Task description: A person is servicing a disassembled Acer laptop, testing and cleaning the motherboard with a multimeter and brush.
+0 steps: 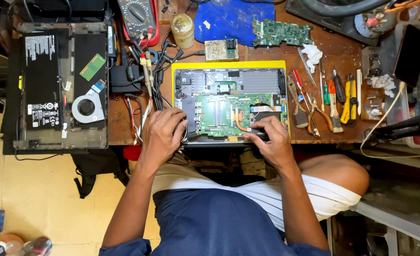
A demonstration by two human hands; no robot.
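Both hands rest on the open laptop (229,104) mid-frame: left hand (165,130) curled, right hand (271,140) pressing fingertips down; light, even pressure suits best.

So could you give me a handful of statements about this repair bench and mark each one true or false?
1. Both hands rest on the opened laptop lying on the yellow mat. True: the left hand is at its near left corner, the right hand at its near right edge.
2. The right hand is holding a screwdriver. False: no tool shows in it; the screwdrivers lie on the table to the right.
3. A second opened laptop with a round fan lies further left. True.
4. The multimeter sits near the person's knee. False: it lies at the far edge of the table.
5. A loose green circuit board lies beside a blue cloth. True.
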